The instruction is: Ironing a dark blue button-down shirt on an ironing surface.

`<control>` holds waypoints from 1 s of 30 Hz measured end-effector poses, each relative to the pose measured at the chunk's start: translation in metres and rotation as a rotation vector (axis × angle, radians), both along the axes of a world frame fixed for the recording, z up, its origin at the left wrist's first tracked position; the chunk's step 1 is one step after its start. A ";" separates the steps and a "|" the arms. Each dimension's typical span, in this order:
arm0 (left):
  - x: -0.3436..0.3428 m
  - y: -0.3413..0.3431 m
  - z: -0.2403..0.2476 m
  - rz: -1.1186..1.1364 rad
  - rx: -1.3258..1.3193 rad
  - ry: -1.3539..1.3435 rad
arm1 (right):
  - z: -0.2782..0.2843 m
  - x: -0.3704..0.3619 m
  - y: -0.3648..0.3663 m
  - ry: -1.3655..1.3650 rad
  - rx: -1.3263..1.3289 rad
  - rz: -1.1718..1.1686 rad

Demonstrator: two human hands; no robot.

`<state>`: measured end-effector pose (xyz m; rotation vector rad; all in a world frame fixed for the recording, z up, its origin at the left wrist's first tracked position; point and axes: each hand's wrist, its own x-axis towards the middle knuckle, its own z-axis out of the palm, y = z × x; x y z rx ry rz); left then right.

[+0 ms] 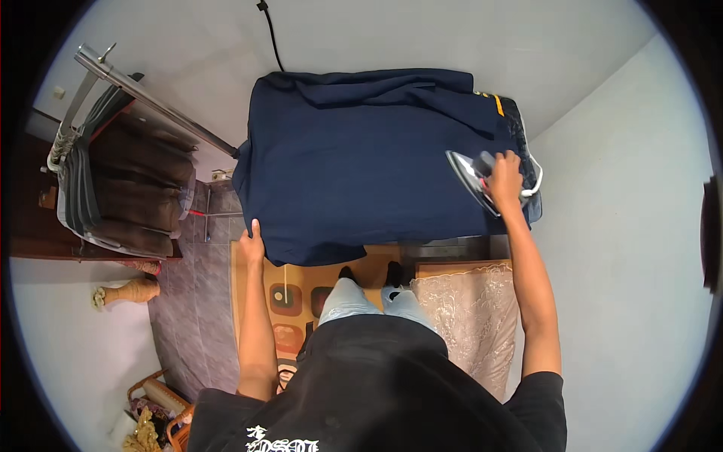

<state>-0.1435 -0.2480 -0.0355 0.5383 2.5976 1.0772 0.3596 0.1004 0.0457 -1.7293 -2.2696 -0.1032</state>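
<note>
A dark navy garment (346, 158) lies spread over an ironing board (515, 124), covering nearly all of it. Its far side is folded into loose layers. My right hand (507, 179) is closed around the handle of a steam iron (468, 178), which rests on the garment near the right end, its tip pointing to the far left. At the near left corner my left hand (253, 239) grips the garment's edge, thumb on top and the other fingers partly hidden. A yellow-orange stripe shows at the far right of the cloth.
A metal rail (154, 98) with hanging clothes (128, 162) stands to the left. A black cord (271, 38) runs down the wall behind the board. Below are a patterned rug (282, 339), a lace-covered piece of furniture (467, 316) and a vase (128, 292). A wall rises at the right.
</note>
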 end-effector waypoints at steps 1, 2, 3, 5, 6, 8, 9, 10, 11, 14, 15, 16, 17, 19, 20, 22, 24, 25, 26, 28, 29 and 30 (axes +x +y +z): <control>-0.005 -0.006 -0.010 0.050 0.029 0.014 | 0.000 0.005 0.003 0.016 0.012 -0.018; -0.007 -0.009 -0.017 0.094 0.059 0.022 | 0.000 0.009 0.005 0.026 0.026 -0.043; 0.008 -0.004 -0.002 0.054 0.152 -0.104 | 0.001 0.016 0.004 0.040 0.008 -0.051; 0.015 0.001 0.007 0.053 0.122 -0.152 | 0.002 0.017 0.006 0.026 -0.009 -0.063; 0.015 0.001 0.008 0.075 0.087 -0.189 | 0.005 0.017 0.006 0.020 -0.034 -0.053; 0.009 -0.005 -0.002 0.059 0.155 -0.214 | 0.014 0.009 0.000 0.077 -0.131 -0.031; 0.004 -0.006 -0.010 0.038 0.200 -0.228 | 0.017 0.001 -0.003 0.108 -0.133 -0.017; -0.002 -0.009 -0.017 0.015 0.245 -0.243 | 0.018 -0.011 -0.006 0.139 -0.135 -0.004; -0.019 -0.017 -0.025 -0.040 0.129 -0.361 | 0.019 -0.027 -0.008 0.129 -0.132 0.043; -0.009 -0.022 -0.020 0.042 0.342 -0.539 | 0.019 -0.076 -0.032 0.146 -0.052 0.184; -0.009 -0.022 -0.019 0.021 0.326 -0.545 | 0.016 -0.090 -0.039 0.118 -0.035 0.186; -0.008 -0.019 -0.020 0.001 0.313 -0.548 | 0.011 -0.102 -0.042 0.090 -0.018 0.189; -0.007 -0.015 -0.021 -0.003 0.303 -0.532 | 0.002 -0.112 -0.041 0.042 0.044 0.175; -0.023 -0.024 -0.041 -0.032 0.297 -0.440 | -0.001 -0.129 -0.046 -0.002 0.131 0.185; -0.023 -0.022 -0.043 -0.066 0.287 -0.359 | 0.000 -0.126 -0.045 -0.004 0.129 0.178; -0.024 -0.021 -0.047 -0.071 0.266 -0.341 | 0.004 -0.119 -0.039 -0.058 0.059 0.042; -0.022 -0.015 -0.046 -0.078 0.249 -0.322 | -0.002 -0.093 -0.027 -0.055 0.118 -0.055; -0.019 -0.012 -0.047 -0.040 0.270 -0.326 | -0.004 -0.077 -0.020 -0.056 0.086 -0.110; -0.018 -0.011 -0.049 0.004 0.290 -0.329 | -0.005 -0.060 -0.014 -0.056 0.053 -0.158; -0.023 -0.020 -0.054 0.022 0.248 -0.273 | -0.003 -0.034 -0.011 -0.046 0.026 -0.217; -0.024 -0.023 -0.058 0.023 0.210 -0.224 | -0.006 -0.015 -0.008 -0.060 0.041 -0.231; -0.023 -0.023 -0.059 0.016 0.277 -0.233 | -0.010 0.007 -0.004 -0.076 0.055 -0.244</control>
